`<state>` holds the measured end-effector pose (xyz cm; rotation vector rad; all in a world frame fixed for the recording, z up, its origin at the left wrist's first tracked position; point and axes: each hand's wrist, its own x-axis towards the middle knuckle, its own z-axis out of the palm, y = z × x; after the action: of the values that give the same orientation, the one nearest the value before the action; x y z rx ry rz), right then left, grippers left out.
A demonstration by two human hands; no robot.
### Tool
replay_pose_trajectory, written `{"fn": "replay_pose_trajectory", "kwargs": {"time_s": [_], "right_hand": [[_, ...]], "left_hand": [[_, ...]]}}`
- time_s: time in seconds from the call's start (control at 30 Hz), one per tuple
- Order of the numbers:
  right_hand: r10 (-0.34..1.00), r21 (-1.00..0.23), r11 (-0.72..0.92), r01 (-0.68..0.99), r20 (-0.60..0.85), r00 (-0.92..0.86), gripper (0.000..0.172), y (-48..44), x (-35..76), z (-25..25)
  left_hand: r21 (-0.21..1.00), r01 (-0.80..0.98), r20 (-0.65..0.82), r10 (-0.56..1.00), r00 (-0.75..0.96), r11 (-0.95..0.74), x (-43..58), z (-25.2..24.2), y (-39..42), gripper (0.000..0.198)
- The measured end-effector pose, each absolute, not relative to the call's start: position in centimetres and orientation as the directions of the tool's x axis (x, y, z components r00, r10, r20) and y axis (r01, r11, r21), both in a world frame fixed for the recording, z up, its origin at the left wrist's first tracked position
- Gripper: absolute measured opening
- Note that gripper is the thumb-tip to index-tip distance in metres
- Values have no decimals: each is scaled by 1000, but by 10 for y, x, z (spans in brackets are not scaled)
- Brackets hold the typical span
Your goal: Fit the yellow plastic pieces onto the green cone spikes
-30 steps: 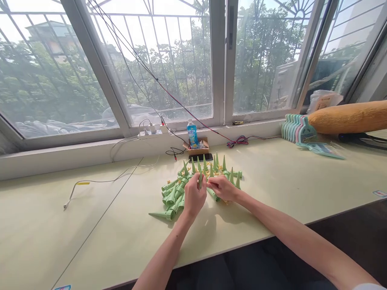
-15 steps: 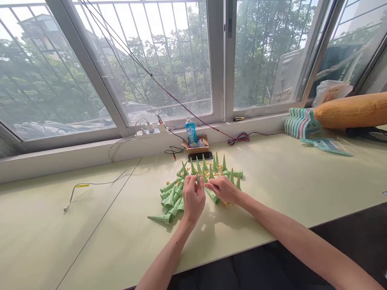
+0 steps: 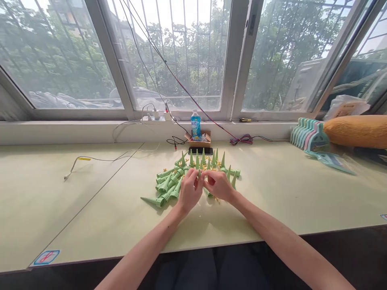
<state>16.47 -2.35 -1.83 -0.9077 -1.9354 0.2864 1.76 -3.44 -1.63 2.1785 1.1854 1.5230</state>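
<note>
My left hand (image 3: 190, 190) is closed around a green plastic spike (image 3: 199, 173); only its tip shows above the fingers. Right against it, my right hand (image 3: 220, 185) pinches at the same spot, its fingertips meeting the left ones. Whatever lies between the right fingers is hidden. Beyond both hands, several green spikes (image 3: 223, 160) stand upright on their wide ends. More green spikes (image 3: 165, 185) lie in a heap left of my left hand. Small yellow plastic pieces (image 3: 216, 199) are scattered among the standing spikes and by my right wrist.
Behind the spikes are a black phone (image 3: 200, 150) and an open cardboard box (image 3: 205, 141) with a blue bottle (image 3: 195, 125). Cables (image 3: 242, 139) run along the sill and table. Pastel dustpan-like items (image 3: 311, 135) and an orange plush cushion (image 3: 356, 131) are at right.
My right hand has moved in against my left, closing the small gap between their fingertips. The camera view has tilted and shifted. The left hand keeps its spike.
</note>
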Motion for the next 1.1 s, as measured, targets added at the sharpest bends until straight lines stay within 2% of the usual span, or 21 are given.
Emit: {"fn": "replay_pose_trajectory", "kwargs": {"time_s": [0.3, 0.5, 0.6, 0.73, 0.9, 1.03, 1.1], "right_hand": [[649, -477, 717, 507, 722, -239, 12, -19, 168, -21], [567, -373, 733, 569, 797, -209, 30, -11, 168, -28], [535, -368, 714, 596, 835, -126, 31, -10, 169, -27], [536, -434, 637, 637, 843, 38, 30, -12, 171, -21], [517, -452, 604, 656, 849, 110, 29, -11, 173, -18], [530, -465, 593, 657, 840, 115, 21, -7, 174, -20], [545, -477, 588, 653, 830, 116, 18, -7, 174, -21]], "left_hand": [[602, 411, 694, 703, 155, -685, 25, -14, -37, 28], [527, 394, 777, 615, 134, -753, 25, -19, -31, 22], [486, 412, 814, 570, 108, -771, 25, -20, -28, 17], [415, 438, 857, 504, 104, -797, 26, -19, -28, 11], [233, 442, 887, 375, 268, -866, 26, -18, -36, 10], [-68, 407, 846, 163, 507, -911, 23, -7, -44, 11], [-151, 395, 797, 125, 591, -906, 19, 3, -45, 10]]}}
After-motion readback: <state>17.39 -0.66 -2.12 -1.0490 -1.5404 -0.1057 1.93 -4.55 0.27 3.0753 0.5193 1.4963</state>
